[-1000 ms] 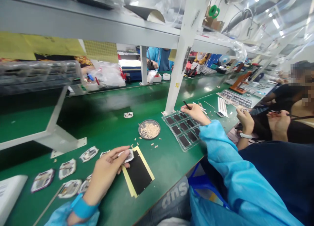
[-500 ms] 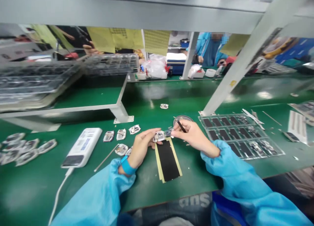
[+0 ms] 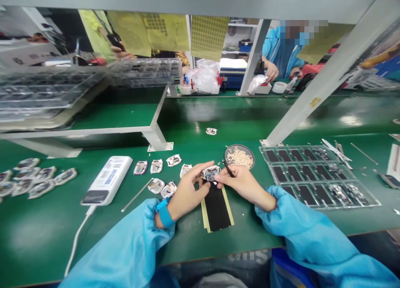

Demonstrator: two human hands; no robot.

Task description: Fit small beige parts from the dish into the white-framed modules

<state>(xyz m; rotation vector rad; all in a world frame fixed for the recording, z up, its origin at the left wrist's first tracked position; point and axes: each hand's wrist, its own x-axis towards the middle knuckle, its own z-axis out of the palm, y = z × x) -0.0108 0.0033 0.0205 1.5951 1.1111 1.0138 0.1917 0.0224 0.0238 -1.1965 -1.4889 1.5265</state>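
My left hand (image 3: pixel 190 190) pinches a small white-rimmed watch case (image 3: pixel 206 170) by its edges, above the top end of a black mat with yellow borders (image 3: pixel 217 211). In my right hand (image 3: pixel 239 182) is a slim black tool (image 3: pixel 228 169), probably tweezers, lying between thumb and forefinger. The fingertips of that hand also press a small circuit board (image 3: pixel 211 175) against the open face of the case. How far the board sits inside is too small to tell. Just behind the right hand stands a round dish of small beige pieces (image 3: pixel 240 155).
Several similar cases (image 3: pixel 156 166) lie left of my hands, near a thin metal stick (image 3: pixel 136 195) and a white power bank with cable (image 3: pixel 106 180). A clear compartment tray (image 3: pixel 318 175) holds dark parts at right. Shelf posts (image 3: pixel 155 138) rise behind; a co-worker (image 3: pixel 283 50) sits opposite.
My right hand has brought the circuit board left onto the watch case; earlier it was held beside it. The view has shifted slightly, and the round dish shows more fully.
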